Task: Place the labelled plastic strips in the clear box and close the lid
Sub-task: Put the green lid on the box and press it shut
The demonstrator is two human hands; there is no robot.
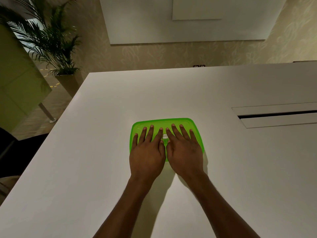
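Lid [164, 121] long axis left-right; both hands [147, 152] flat on top.

Dim warm light; soft shadows under forearms; wide-angle bending at edges.

1. The left hand [147, 152] is lying flat, palm down, with its fingers [149, 133] spread and pointing away from the body.
2. The right hand [184, 152] is lying flat beside it in the same way, palm down, with its fingers [184, 133] fanning outward.
3. The two thumbs are tucking inward and nearly touching each other between the hands; the index fingertips are also sitting close together.
4. Both forearms are bare and are reaching forward from the bottom of the view, converging towards the wrists.
5. Neither hand is curling around or gripping anything; both are pressing with open palms.
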